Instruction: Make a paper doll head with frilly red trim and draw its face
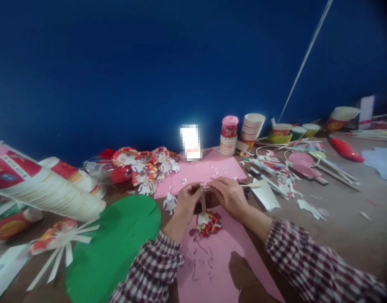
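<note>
A cut paper cup (212,227) with curled red, yellow and white strips around its edge hangs over the pink paper (218,269). One long white strip (204,204) of it runs up to my left hand (187,203), whose thumb and fingers pinch its upper end. My right hand (230,197) is closed around a thin stick (252,185), which lies sideways with its tip at the strip's end. Both hands nearly meet there. Whether the strip is wound on the stick is too small to tell.
Left lie a green sheet (117,244), a cut cup with spread strips (65,240) and stacked paper cups (54,193). Several paper lion figures (145,168) are behind my left hand. Cup stacks (228,139), a red marker-like object (346,149) and paper scraps (281,185) lie right.
</note>
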Available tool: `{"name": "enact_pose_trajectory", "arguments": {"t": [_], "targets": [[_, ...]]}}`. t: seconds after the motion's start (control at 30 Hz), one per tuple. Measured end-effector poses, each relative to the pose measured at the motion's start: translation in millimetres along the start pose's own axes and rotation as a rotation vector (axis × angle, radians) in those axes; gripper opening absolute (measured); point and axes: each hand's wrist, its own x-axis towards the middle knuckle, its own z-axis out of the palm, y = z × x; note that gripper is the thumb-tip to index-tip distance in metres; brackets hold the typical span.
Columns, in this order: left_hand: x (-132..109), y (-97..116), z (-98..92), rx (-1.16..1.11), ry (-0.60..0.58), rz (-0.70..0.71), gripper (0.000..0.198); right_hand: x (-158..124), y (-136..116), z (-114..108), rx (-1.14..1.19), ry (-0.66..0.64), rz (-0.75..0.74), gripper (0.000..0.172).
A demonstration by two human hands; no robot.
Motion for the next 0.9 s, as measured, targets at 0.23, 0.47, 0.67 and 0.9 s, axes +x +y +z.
{"name": "enact_pose_trajectory", "arguments": {"t": [0.23,0.47,0.67,0.9], "targets": [[-3.2,5.9,2.3,0.007,0.007,-0.019,0.030,0.7,-1.2,-1.5,-0.011,-0.004,-0.016,0.020],[-3.5,5.2,2.1,0.024,0.020,-0.022,0.029,0.9,-1.8,-1.5,-0.019,0.006,-0.035,0.020],[-2.4,1.5,0.3,0.014,0.019,-0.022,0.030,-0.3,-1.0,-1.2,-0.013,-0.012,-0.031,0.020],[-1.1,0.1,-0.7,0.019,0.029,-0.002,0.026,0.4,-2.0,-1.2,-0.014,-0.028,-0.017,0.018]]}}
